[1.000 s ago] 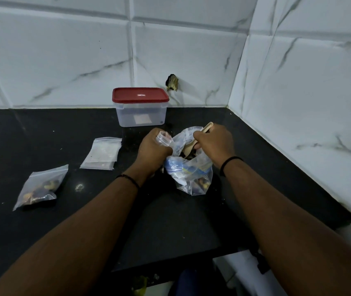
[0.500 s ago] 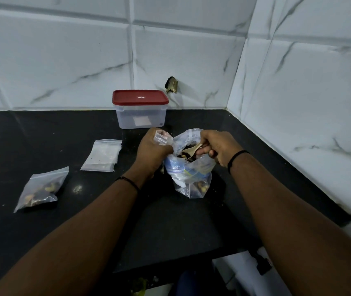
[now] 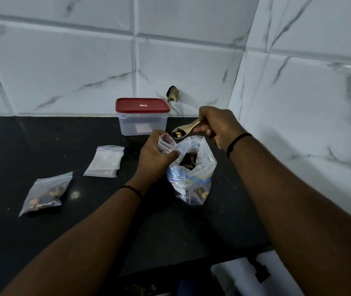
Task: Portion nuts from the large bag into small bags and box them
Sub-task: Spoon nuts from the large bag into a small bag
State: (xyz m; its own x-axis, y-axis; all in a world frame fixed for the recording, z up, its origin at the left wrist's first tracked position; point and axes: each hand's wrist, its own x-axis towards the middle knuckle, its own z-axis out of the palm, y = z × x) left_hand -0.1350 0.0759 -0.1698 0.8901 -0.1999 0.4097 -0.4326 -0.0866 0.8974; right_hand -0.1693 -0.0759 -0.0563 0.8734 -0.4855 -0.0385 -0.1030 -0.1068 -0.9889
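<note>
Near the frame's center, the left hand [image 3: 155, 159] grips an open small zip bag [image 3: 166, 144], while the right hand [image 3: 218, 127] holds a wooden spoon [image 3: 184, 130] loaded with nuts just above it, beside the open large bag [image 3: 191, 167] on the black counter [image 3: 42, 133]. The scoop seems under way; next, tip the spoon into the small bag's mouth. Half a second earlier the spoon was inside the large bag.
</note>
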